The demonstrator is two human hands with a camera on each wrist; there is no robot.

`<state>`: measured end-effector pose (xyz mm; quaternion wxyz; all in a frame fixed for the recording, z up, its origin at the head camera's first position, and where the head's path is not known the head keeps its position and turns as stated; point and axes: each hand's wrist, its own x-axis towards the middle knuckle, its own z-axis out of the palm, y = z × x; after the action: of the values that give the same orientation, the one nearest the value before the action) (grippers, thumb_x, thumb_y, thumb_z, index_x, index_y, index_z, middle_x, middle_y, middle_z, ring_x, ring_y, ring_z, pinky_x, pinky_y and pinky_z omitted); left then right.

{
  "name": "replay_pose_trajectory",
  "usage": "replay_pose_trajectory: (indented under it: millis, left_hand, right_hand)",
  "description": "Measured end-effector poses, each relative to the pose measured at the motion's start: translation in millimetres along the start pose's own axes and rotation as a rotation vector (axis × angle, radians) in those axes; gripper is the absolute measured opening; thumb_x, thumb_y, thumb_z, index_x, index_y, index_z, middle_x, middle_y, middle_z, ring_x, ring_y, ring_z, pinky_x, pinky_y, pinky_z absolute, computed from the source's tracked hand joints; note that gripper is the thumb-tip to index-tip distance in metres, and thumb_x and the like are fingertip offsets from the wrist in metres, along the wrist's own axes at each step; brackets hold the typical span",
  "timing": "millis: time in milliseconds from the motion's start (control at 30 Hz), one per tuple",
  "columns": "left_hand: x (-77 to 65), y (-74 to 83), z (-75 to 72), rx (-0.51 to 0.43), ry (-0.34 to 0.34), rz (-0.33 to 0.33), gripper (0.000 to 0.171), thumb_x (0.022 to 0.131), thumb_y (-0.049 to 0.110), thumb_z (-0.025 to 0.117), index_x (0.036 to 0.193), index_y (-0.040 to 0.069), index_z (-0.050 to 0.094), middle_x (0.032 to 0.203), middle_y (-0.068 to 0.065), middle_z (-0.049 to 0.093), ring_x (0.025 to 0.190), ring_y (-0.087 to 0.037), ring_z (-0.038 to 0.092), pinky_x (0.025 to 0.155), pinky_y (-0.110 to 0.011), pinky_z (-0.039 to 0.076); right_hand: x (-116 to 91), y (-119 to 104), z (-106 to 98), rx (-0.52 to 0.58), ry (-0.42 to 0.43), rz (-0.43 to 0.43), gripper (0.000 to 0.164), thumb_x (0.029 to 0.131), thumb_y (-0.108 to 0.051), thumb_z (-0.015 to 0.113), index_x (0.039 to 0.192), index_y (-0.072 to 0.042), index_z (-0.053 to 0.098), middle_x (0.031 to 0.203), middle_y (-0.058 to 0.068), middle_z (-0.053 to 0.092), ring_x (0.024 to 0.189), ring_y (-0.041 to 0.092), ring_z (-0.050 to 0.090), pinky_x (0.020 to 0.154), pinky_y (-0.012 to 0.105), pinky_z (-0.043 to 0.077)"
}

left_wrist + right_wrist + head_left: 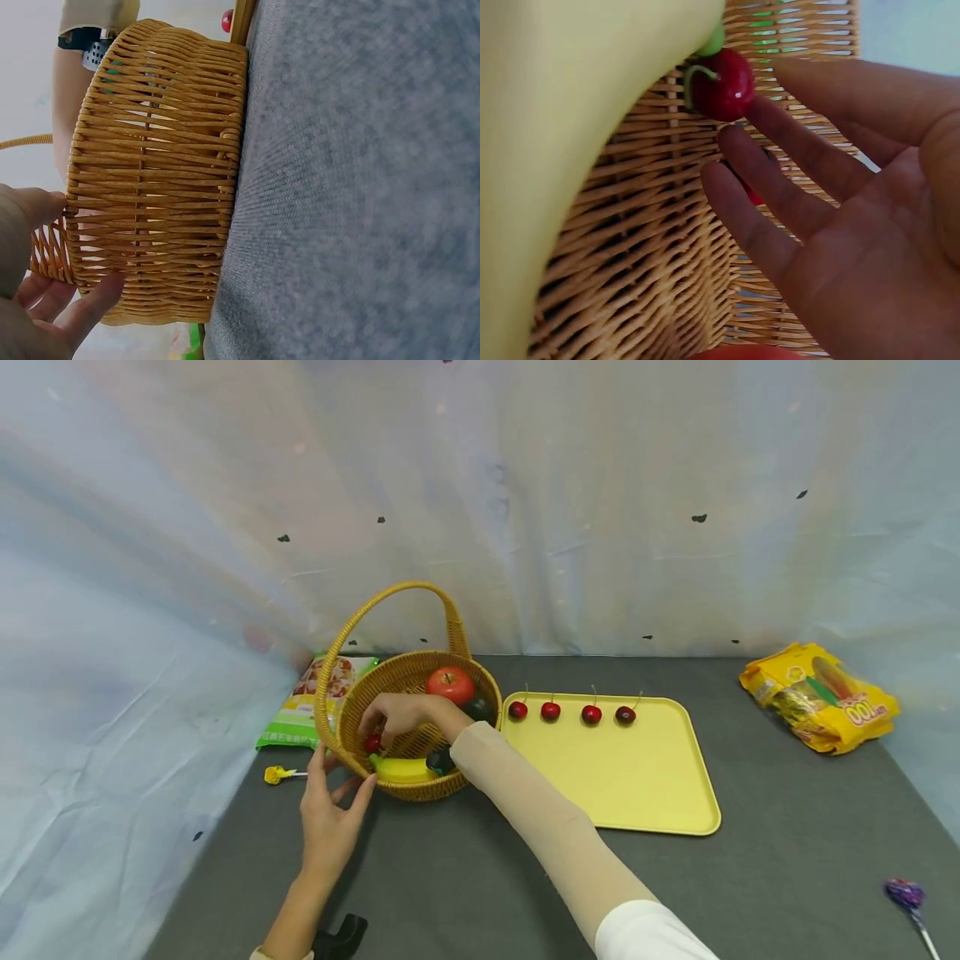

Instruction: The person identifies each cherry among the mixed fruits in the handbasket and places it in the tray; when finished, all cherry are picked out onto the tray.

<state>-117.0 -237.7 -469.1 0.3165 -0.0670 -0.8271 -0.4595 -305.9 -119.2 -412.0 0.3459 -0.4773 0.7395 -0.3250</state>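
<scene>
A yellow wicker basket [420, 789] with a tall handle stands on the dark table. My left hand [330, 818] grips its near left rim, thumb and fingers on either side of the weave. Inside the basket, my right hand [855, 202] reaches with fingers extended toward a red cherry [724, 86], fingertips right at its side. Behind those fingers a second cherry [755, 196] is partly hidden. Also in the basket are a banana [401, 770], a red apple [450, 683] and a dark green fruit [480, 708].
Right of the basket lies a yellow tray [637, 777] with several stemmed cherries [592, 715] along its far edge. A green-and-white snack bag [300, 710] and a yellow lollipop [277, 775] lie left. At right are a yellow packet [821, 697] and a purple lollipop [905, 893].
</scene>
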Motion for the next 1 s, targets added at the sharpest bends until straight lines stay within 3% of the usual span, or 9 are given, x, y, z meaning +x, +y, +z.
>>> replay_pose_trajectory:
  millis: [233,433,633,867,1000]
  left_hand:
    - [-1.0,0.0,0.3,0.011,-0.004,0.006,0.091,0.084,-0.008,0.075,0.158,0.015,0.026,0.125,-0.023,0.051,0.117,-0.027,0.051,0.085,-0.014,0.056]
    - [-1.2,-1.1,-0.2,0.022,-0.005,0.0,0.092,0.084,-0.009,0.075,0.158,0.015,0.026,0.126,-0.024,0.05,0.118,-0.029,0.051,0.084,-0.021,0.058]
    - [-0.3,-0.8,-0.2,0.036,-0.004,-0.003,0.092,0.083,-0.008,0.077,0.158,0.014,0.027,0.125,-0.024,0.051,0.117,-0.029,0.052,0.084,-0.022,0.058]
    - [-0.5,-1.3,0.5,0.035,-0.004,-0.011,0.091,0.084,-0.006,0.077,0.158,0.013,0.027,0.125,-0.024,0.05,0.118,-0.029,0.052,0.084,-0.015,0.056]
    - [-0.8,-1.5,-0.8,0.033,-0.002,-0.012,0.091,0.084,-0.006,0.077,0.157,0.013,0.027,0.124,-0.024,0.05,0.118,-0.028,0.052,0.084,-0.013,0.055]
  right_hand:
    - [2.8,8.2,4.7,0.008,-0.007,-0.01,0.035,0.09,0.009,0.067,0.124,0.002,0.066,0.121,0.014,0.067,0.11,0.024,0.062,0.084,0.02,0.056]
    - [2.6,7.4,4.0,-0.021,-0.046,0.066,0.034,0.092,0.005,0.068,0.125,-0.003,0.067,0.12,0.01,0.067,0.109,0.018,0.062,0.082,0.019,0.056]
    - [0.1,7.3,2.8,-0.057,-0.052,0.12,0.025,0.093,-0.003,0.07,0.118,-0.005,0.071,0.106,0.002,0.069,0.096,0.014,0.064,0.079,0.021,0.057]
    - [-5.0,6.7,0.4,0.022,-0.045,0.078,0.011,0.093,-0.005,0.069,0.102,0.0,0.07,0.09,0.004,0.068,0.09,0.031,0.065,0.082,0.043,0.059]
    - [-7.9,4.0,-4.9,0.077,0.038,-0.018,0.003,0.094,-0.005,0.066,0.093,-0.002,0.066,0.085,0.008,0.064,0.076,0.024,0.057,0.074,0.043,0.055]
